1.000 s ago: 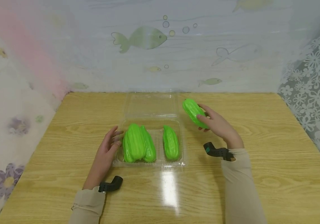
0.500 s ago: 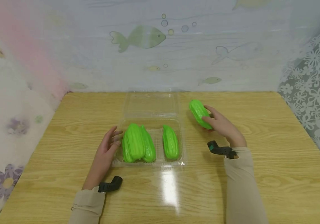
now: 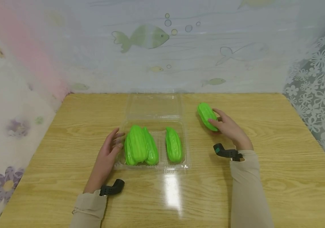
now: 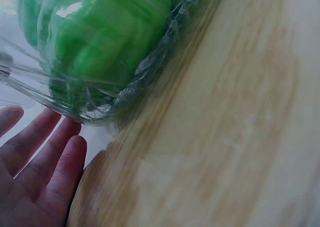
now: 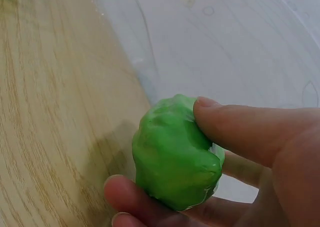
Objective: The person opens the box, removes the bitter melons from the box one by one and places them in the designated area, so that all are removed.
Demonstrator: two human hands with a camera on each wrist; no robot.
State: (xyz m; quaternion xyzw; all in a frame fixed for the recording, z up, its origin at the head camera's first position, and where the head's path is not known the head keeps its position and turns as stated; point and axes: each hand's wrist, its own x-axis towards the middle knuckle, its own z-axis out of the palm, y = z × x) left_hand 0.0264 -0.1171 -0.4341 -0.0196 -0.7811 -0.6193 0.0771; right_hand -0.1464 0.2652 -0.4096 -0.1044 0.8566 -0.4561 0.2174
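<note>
Three or more green gourds [image 3: 138,144] are lying bunched in the left side of a clear plastic box [image 3: 160,148], as the head view is showing, while a lone gourd [image 3: 174,145] is lying in its right side. The lid [image 3: 155,106] is hanging open at the back. The left hand [image 3: 109,150] is staying at the box's left edge, fingers loosely bent and slightly parted, holding nothing. To the right of the box, the right hand [image 3: 229,128] is gripping the held gourd [image 3: 207,116] over the wooden table [image 3: 202,196]. Behind, a pale wall is bearing painted fish [image 3: 149,37].

In the left wrist view, the fingertips are reaching to the box's clear corner; whether they are touching it, I cannot tell. Green gourds are pressing close inside the plastic.

In the right wrist view, the thumb is lying along one side of the held gourd and the fingers are curling under the other. The gourd is pointing one end at the camera, a soft shadow falling on the table beside it
</note>
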